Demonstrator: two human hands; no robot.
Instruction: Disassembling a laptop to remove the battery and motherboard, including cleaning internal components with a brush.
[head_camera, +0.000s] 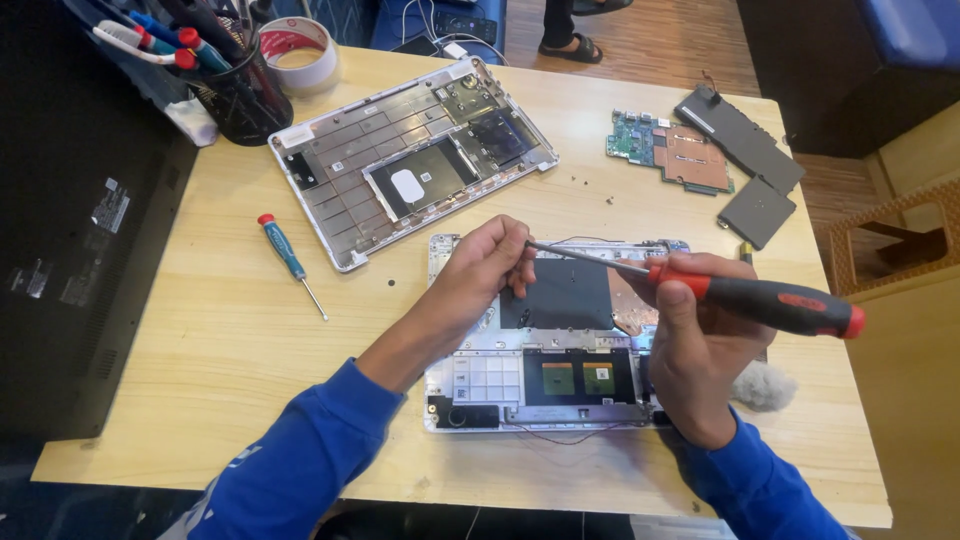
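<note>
Working a screwdriver at the opened laptop chassis on the wooden table.

A second laptop shell (410, 160), a small blue screwdriver (288, 256), a green circuit board (668, 150), dark flat battery packs (745, 160), a roll of tape (300, 52) and a mesh pen cup (240, 95) are lying around me; nothing is blocking my work. The open chassis (545, 340) is sitting right before me, its black and copper insides showing. My right hand (700, 350) is gripping the red-and-black screwdriver (760, 300), while my left hand (490, 260) is pinching its tip.
</note>
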